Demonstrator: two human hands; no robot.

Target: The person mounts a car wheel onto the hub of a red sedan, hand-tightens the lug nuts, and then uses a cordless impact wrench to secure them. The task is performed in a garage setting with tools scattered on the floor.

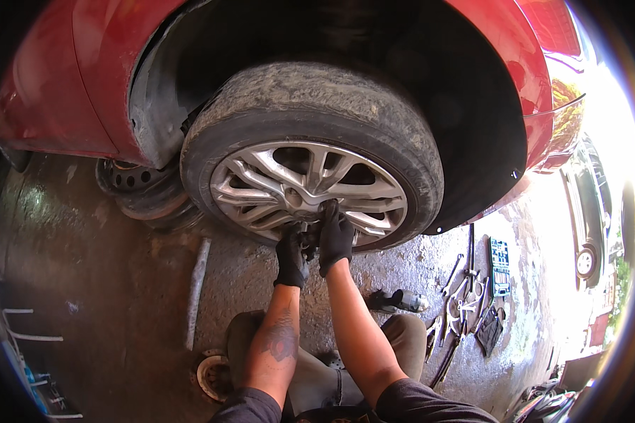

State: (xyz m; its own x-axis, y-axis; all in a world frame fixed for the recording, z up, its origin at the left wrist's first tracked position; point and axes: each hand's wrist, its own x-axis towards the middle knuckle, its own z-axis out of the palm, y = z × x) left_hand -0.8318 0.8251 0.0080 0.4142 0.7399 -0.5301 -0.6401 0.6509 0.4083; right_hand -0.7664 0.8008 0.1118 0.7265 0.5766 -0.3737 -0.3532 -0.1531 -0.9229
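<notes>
A dusty car wheel with a silver multi-spoke alloy rim (316,169) and a dirt-caked tire (310,92) sits under the red car's arch. My right hand (336,236), in a black glove, has its fingertips drawn together at the lower part of the hub, below the round center hole. Just left of it and lower, my left hand (291,257), also gloved in black, is curled by the rim's lower edge. Small dark pieces show between the two hands, too unclear to name. What the right fingertips pinch is hidden.
A power tool (400,301) lies on the floor right of my knees, with scattered wrenches and pliers (463,303) and a blue socket case (499,266) beyond. At left are a pale bar (198,292) and stacked steel wheels (144,187). The red fender (99,77) overhangs the wheel.
</notes>
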